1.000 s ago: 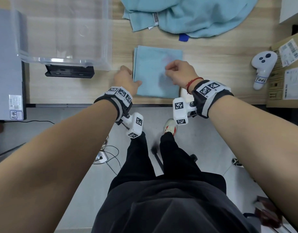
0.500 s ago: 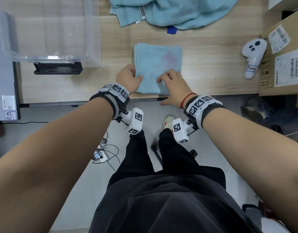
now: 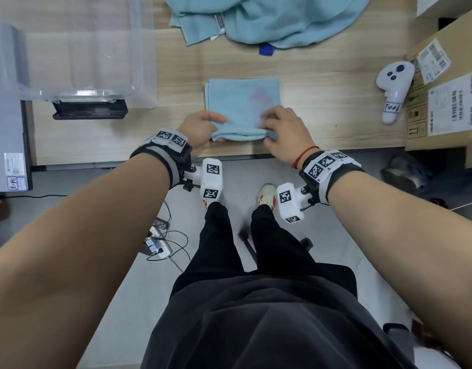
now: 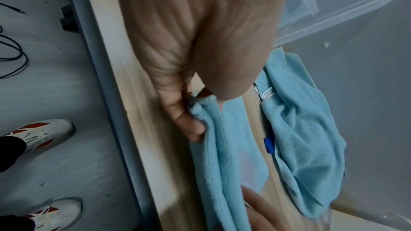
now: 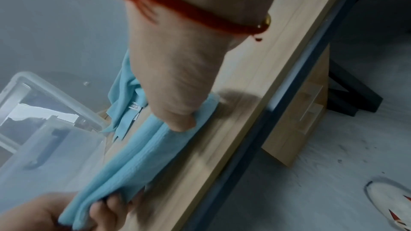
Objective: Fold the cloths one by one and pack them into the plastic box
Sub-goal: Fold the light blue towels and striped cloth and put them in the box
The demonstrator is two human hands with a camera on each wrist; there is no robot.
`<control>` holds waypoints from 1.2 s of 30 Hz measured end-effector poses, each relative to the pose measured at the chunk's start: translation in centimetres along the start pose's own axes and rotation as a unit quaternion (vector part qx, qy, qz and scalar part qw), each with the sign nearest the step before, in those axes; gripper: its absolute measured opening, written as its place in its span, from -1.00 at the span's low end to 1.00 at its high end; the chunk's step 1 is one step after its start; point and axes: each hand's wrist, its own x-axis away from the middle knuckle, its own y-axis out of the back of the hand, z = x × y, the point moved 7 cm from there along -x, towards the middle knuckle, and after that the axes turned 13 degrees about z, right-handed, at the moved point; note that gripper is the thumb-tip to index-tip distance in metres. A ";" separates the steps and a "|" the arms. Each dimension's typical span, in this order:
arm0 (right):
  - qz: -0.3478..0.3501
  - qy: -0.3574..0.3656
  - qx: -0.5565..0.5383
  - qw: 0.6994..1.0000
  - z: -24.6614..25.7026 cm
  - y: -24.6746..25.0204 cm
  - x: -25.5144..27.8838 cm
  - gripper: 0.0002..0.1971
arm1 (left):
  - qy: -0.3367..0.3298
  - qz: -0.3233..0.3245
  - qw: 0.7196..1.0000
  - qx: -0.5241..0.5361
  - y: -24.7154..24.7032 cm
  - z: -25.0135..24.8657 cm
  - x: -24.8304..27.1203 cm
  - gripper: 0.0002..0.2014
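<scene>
Left hand point(image 3: 200, 127) and right hand point(image 3: 284, 131) each pinch a near corner of the folded cloth point(image 3: 242, 102) on the table point(image 3: 322, 83). Cloth judged soft, light, floppy; hold both corners to keep layers aligned

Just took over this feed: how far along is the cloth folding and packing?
Done: one folded cloth lies as a neat rectangle on the table. In hand: the left hand and right hand each pinch a near corner of it, apparently to fold again or lift it. Left: the plastic box looks empty, and the cloth pile behind is unfolded.
</scene>
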 end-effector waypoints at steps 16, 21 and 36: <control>0.023 -0.066 -0.159 0.985 -2.5 3.0 -3.0 -0.72 | -0.025 0.022 0.859 -0.510 2.2 -3.8 -0.7 -0.47; 0.013 -0.088 -0.231 0.969 -3.7 3.3 -3.3 -0.69 | -0.035 -0.031 0.863 -0.504 2.9 -3.7 -2.4 -0.59; 0.028 -0.169 -0.395 0.903 -6.5 2.1 -4.3 -0.31 | -0.060 -0.079 0.899 -0.428 2.8 -4.7 -4.6 -0.47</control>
